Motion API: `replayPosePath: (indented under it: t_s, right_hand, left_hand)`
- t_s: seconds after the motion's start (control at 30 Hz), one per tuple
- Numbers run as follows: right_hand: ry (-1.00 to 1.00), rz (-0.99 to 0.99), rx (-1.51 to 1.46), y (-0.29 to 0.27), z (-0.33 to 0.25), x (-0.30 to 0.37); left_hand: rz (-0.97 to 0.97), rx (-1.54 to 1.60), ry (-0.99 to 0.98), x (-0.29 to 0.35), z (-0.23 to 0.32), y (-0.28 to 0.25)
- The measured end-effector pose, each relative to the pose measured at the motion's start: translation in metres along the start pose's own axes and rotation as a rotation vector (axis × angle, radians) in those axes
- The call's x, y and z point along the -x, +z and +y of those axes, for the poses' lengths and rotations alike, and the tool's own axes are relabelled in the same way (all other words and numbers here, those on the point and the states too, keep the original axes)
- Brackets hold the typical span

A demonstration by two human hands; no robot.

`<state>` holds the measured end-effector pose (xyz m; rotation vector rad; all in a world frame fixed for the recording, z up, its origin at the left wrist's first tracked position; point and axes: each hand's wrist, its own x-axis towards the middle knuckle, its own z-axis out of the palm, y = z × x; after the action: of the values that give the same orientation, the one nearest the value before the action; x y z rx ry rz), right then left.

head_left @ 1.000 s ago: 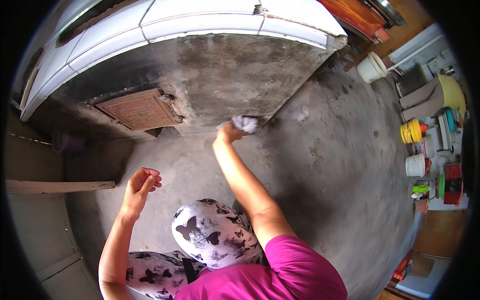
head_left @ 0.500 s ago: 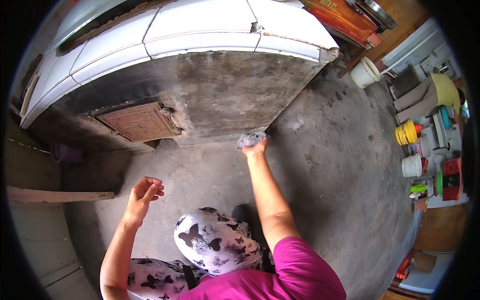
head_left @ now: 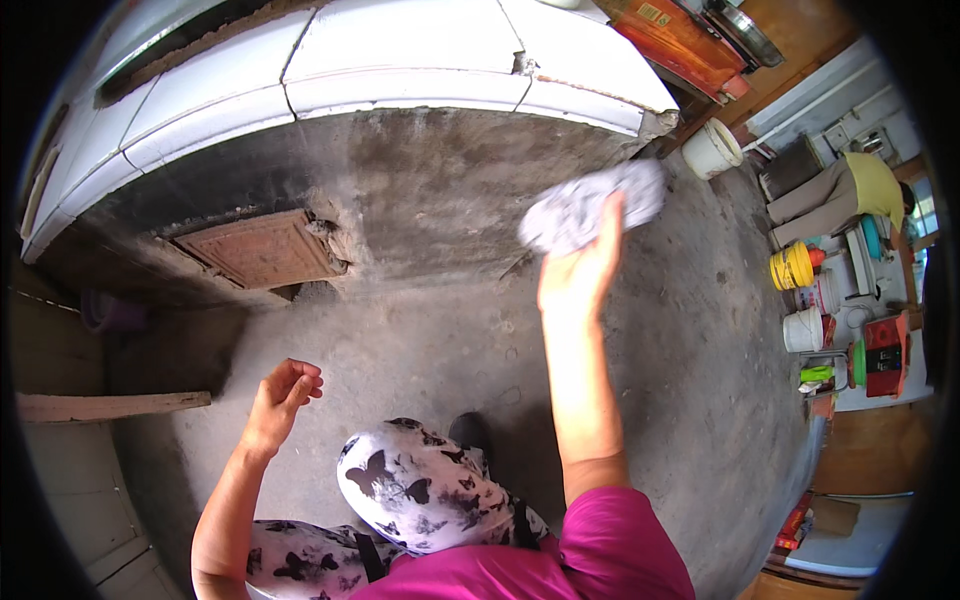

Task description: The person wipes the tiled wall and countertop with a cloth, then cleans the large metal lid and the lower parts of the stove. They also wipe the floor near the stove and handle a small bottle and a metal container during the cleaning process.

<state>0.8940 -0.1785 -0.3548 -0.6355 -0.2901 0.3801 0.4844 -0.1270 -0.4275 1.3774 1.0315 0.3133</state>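
Note:
A crumpled grey-white cloth (head_left: pixel 592 207), blurred by motion, is held in my right hand (head_left: pixel 585 265), arm stretched forward. It hangs in front of the right part of a dark, stained stove wall (head_left: pixel 430 190). My thumb lies along the cloth; the other fingers are mostly hidden behind it. My left hand (head_left: pixel 281 400) hovers over the grey floor (head_left: pixel 400 330), its fingers curled together beside the thumb, with nothing seen in them. A reddish-brown stove door (head_left: pixel 262 250) sits low in the wall, ahead of that hand.
White tiles (head_left: pixel 400 50) with a chipped edge top the stove. A wooden plank (head_left: pixel 115 404) juts in from the left, near a purple container (head_left: pixel 108 310). Back right stand a white bucket (head_left: pixel 712 150) and a yellow bucket (head_left: pixel 791 266); another person (head_left: pixel 850 190) bends over there.
My right hand has lifted the cloth from the base of the wall, up and to the right. The left hand has stayed nearly still. The view has shifted slightly.

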Motion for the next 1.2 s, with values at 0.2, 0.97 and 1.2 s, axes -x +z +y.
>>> replayPosePath:
  t_s: [0.2, 0.97, 1.2]
  right_hand:
    - [-1.174, -0.326, 1.142, -0.005, 0.015, -0.046]
    - [-1.423, -0.386, 1.092, -0.009, -0.003, -0.088]
    - [-0.866, -0.363, 1.343, -0.141, 0.063, -0.034]
  left_hand:
    - [-0.024, 0.028, -0.010, 0.000, 0.002, 0.008]
    - [-0.016, 0.022, 0.016, 0.007, 0.009, 0.002]
    - [-0.056, 0.026, 0.055, 0.008, 0.008, 0.008]
